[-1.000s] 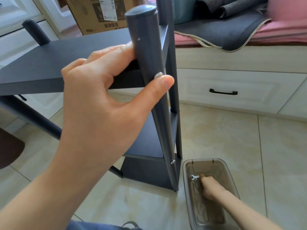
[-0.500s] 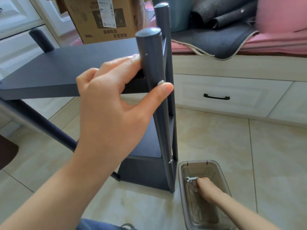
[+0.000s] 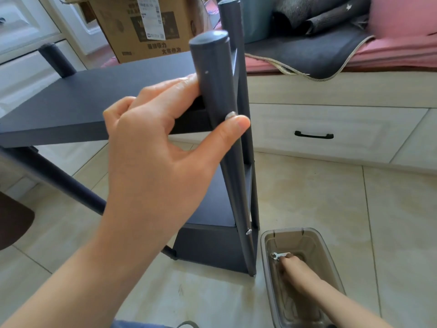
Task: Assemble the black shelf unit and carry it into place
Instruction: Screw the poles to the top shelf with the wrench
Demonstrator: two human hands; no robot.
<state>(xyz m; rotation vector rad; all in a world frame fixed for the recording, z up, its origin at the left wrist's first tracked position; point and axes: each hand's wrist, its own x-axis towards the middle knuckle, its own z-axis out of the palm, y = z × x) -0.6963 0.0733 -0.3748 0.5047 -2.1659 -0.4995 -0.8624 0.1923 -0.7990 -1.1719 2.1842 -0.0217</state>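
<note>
- Head view, progress: the shelf (image 3: 94,102) stood on the tile floor (image 3: 319,197) largely built, its boards already carried between the posts. As a judgement, the work was at a late bolt-tightening step, with carrying it into place not yet begun.
- A bolt (image 3: 230,114) sat in the near post (image 3: 212,74) at the top board, just at the thumb tip; another bolt head (image 3: 248,232) showed lower on the same post. Whether either was fully tight could not be told.
- The left hand (image 3: 165,150) gripped the near post, fingers curled behind it and thumb pressed across its front.
- The right hand (image 3: 292,268) reached into the tub (image 3: 267,242) on the floor just beside the shelf's foot, its fingertips at a small wrench (image 3: 277,255). Whether it had pinched the wrench or only touched it could not be told.
- Look of the shelf: dark matte boards, round dark posts with capped ends, three tiers visible, standing upright before a white drawer front (image 3: 319,129).
- Behind it stood a box (image 3: 142,27).
</note>
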